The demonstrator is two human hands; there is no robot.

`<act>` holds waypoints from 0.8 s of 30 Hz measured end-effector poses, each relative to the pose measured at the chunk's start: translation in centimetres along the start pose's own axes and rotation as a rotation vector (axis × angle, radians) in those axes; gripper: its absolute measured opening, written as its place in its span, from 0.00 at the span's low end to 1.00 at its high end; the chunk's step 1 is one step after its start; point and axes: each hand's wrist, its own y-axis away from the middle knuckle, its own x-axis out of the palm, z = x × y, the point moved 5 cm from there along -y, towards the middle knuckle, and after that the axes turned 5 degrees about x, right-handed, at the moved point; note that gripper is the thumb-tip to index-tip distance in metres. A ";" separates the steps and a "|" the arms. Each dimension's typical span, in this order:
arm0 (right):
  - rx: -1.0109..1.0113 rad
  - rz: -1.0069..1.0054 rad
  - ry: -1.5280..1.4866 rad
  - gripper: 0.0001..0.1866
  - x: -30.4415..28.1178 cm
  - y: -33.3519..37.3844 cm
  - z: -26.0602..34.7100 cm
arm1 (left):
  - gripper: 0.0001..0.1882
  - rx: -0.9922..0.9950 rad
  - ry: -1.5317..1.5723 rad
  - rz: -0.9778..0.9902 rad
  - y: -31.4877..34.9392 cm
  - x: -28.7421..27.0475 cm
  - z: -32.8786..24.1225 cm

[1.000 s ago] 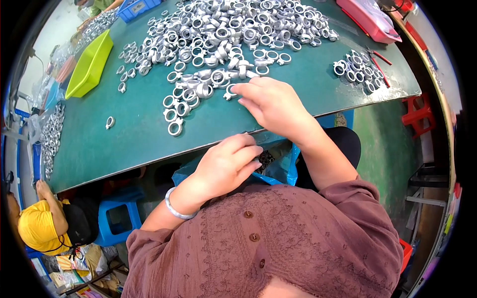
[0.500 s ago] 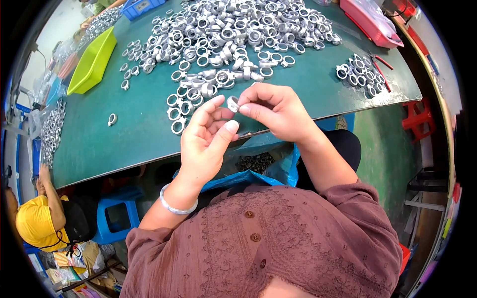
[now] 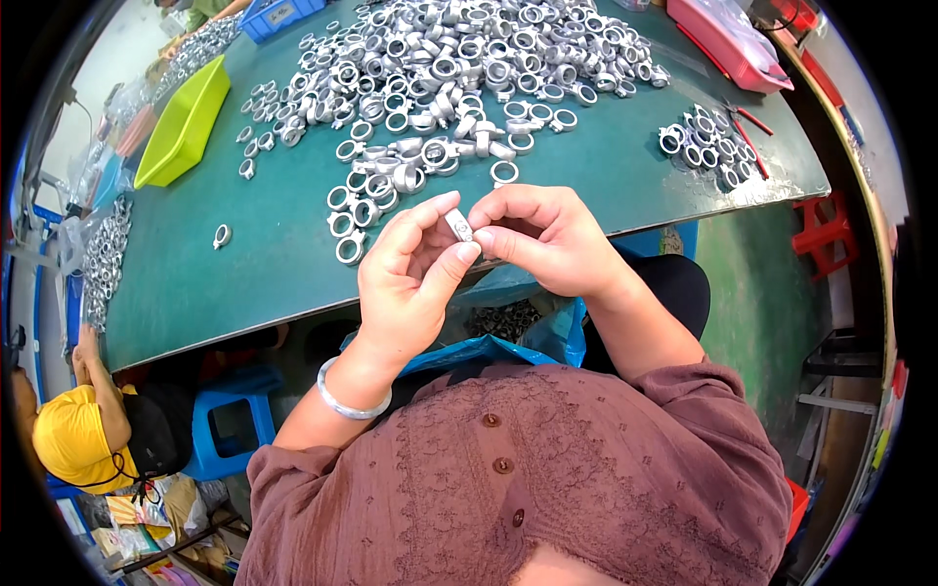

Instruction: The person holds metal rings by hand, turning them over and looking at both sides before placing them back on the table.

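Observation:
Between my two hands, just over the table's front edge, is a small grey metal ring (image 3: 458, 226), turned so that its outer band faces up. My left hand (image 3: 405, 269) grips it between thumb and fingertips. The thumb and forefinger of my right hand (image 3: 543, 239) are pinched together at its right side. Beyond the hands spreads a big heap of similar metal rings (image 3: 459, 59), each with a small lug. One loose ring (image 3: 504, 173) lies close past my right fingers, and another ring (image 3: 222, 235) lies alone at the left.
The green table (image 3: 283, 225) carries a lime tray (image 3: 186, 122), a blue bin (image 3: 278, 15), a pink tray (image 3: 733, 44), a smaller ring pile (image 3: 705, 148) and red-handled pliers (image 3: 752, 132). Below its edge hangs a blue bag (image 3: 562, 332) with small dark parts. A co-worker in yellow (image 3: 83, 439) sits left.
The ring in my hands has turned from showing its opening to showing its outer band. My left thumb and fingers have closed on it, and both hands have moved slightly lower.

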 end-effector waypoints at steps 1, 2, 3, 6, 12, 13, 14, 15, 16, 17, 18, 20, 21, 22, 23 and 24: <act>0.000 0.000 0.000 0.05 0.0 0.0 0.0 | 0.19 0.000 -0.014 0.002 0.0 0.0 0.0; 0.027 0.008 -0.023 0.06 0.0 0.1 0.0 | 0.19 -0.001 -0.014 0.002 0.0 0.0 0.0; 0.055 0.016 -0.046 0.06 0.0 0.1 -0.1 | 0.19 0.012 -0.036 0.003 0.0 0.0 0.0; 0.017 -0.008 -0.114 0.07 0.3 0.0 0.3 | 0.20 0.079 -0.156 0.020 -0.1 -0.4 -0.1; 0.044 -0.010 -0.106 0.08 0.4 0.1 0.3 | 0.20 0.178 -0.416 0.045 -0.2 -0.5 -0.7; 0.044 -0.010 -0.106 0.08 0.3 0.1 0.4 | 0.20 0.177 -0.426 0.040 -0.2 -0.6 -0.7; 0.101 -0.018 -0.112 0.09 0.1 0.1 0.3 | 0.20 0.176 -0.425 0.040 -0.2 -0.5 -0.7; 0.157 -0.026 -0.119 0.09 -0.1 0.1 0.1 | 0.20 0.169 -0.399 0.036 -0.2 -0.5 -0.7; 0.157 -0.026 -0.120 0.09 -0.1 0.1 0.0 | 0.20 0.162 -0.372 0.033 -0.2 -0.4 -0.7; 0.170 -0.033 -0.136 0.10 -0.2 0.0 -0.1 | 0.20 0.161 -0.372 0.033 -0.2 -0.5 -0.7; 0.183 -0.041 -0.153 0.11 -0.2 0.0 -0.2 | 0.21 0.172 -0.380 0.055 -0.2 -0.4 -0.7; 0.187 -0.047 -0.148 0.11 -0.3 -0.1 -0.3 | 0.21 0.181 -0.389 0.077 -0.2 -0.3 -0.9; 0.190 -0.052 -0.142 0.11 -0.4 -0.1 -0.4 | 0.21 0.136 -0.358 0.079 -0.2 -0.3 -0.8; 0.191 -0.053 -0.143 0.11 -0.4 -0.1 -0.4 | 0.21 0.091 -0.326 0.081 -0.2 -0.2 -0.7; 0.202 -0.053 -0.151 0.11 -0.5 -0.1 -0.4 | 0.21 0.089 -0.326 0.081 -0.2 -0.2 -0.7; 0.211 -0.053 -0.156 0.11 -0.4 -0.1 -0.3 | 0.21 0.058 -0.272 0.068 -0.2 -0.1 -0.6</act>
